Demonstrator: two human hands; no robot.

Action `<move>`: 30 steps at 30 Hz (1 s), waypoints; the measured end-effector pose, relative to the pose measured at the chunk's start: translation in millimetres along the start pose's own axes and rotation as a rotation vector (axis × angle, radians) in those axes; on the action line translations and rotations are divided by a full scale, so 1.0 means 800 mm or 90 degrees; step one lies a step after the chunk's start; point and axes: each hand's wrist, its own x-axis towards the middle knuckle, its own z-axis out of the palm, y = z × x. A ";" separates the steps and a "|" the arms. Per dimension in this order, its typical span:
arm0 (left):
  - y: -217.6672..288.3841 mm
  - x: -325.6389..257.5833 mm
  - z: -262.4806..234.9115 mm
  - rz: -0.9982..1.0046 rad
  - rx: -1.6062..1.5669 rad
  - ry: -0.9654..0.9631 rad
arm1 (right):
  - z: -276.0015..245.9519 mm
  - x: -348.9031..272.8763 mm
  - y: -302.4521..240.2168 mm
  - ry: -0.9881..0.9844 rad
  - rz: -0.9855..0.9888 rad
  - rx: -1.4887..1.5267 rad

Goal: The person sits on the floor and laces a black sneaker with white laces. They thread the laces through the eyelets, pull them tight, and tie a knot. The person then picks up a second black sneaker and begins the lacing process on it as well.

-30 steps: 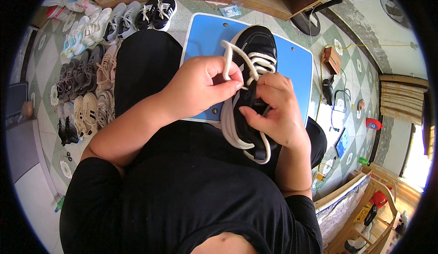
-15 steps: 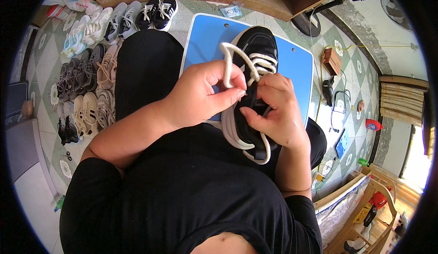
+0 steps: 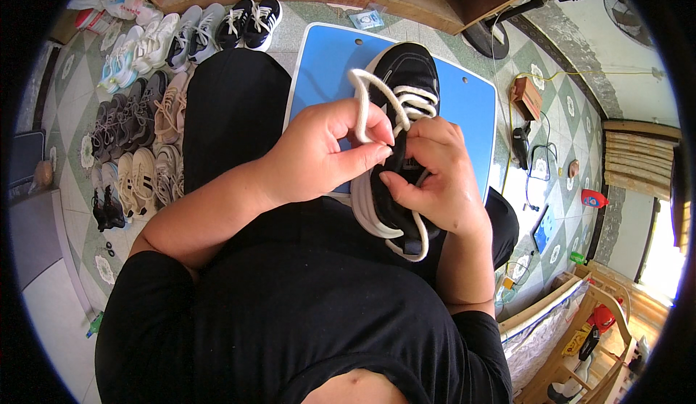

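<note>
Pinching the white lace (image 3: 361, 110) near its tip, your left hand (image 3: 315, 146) has its grip drawn tight, thumb and forefinger nearly meeting just over the eyelet side of the black shoe (image 3: 408, 70). Your right hand (image 3: 442, 165) clasps the shoe's right side, thumb and forefinger a little apart at the foot opening, with the tongue showing between them. The shoe's heel reaches past the near edge of the blue surface (image 3: 326, 63), toe pointing away from you, with bare room either side. At your lower right, a wooden frame (image 3: 533, 310) has red and yellow items (image 3: 600, 318) beyond its rail. Farther out on the tiled floor (image 3: 72, 194), you have shoe pairs (image 3: 145, 106) at left, a red bottle (image 3: 594, 198) and a brown box (image 3: 526, 99) at right.
</note>
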 end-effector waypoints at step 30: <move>-0.021 0.015 0.023 -0.025 -0.089 0.008 | 0.011 -0.005 -0.001 0.059 0.012 0.025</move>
